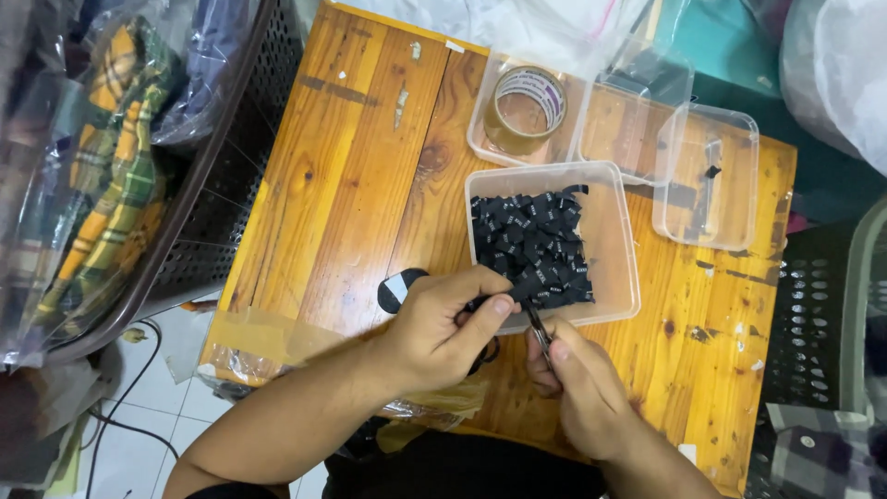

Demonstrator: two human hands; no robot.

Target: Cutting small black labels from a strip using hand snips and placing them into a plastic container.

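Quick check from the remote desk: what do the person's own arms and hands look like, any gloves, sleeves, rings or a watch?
Both hands are bare: the left hand and the right hand show no gloves, and no rings are visible on the fingers in view. The forearms are uncovered, with no watch or band at either wrist. Only a sliver of dark fabric, perhaps a short sleeve, shows at the left upper arm at the frame's bottom edge.

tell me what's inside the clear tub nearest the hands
The tub holds a heap of small black labels on its left side. Whatever lies beneath the heap is hidden, and the left hand covers its near rim.
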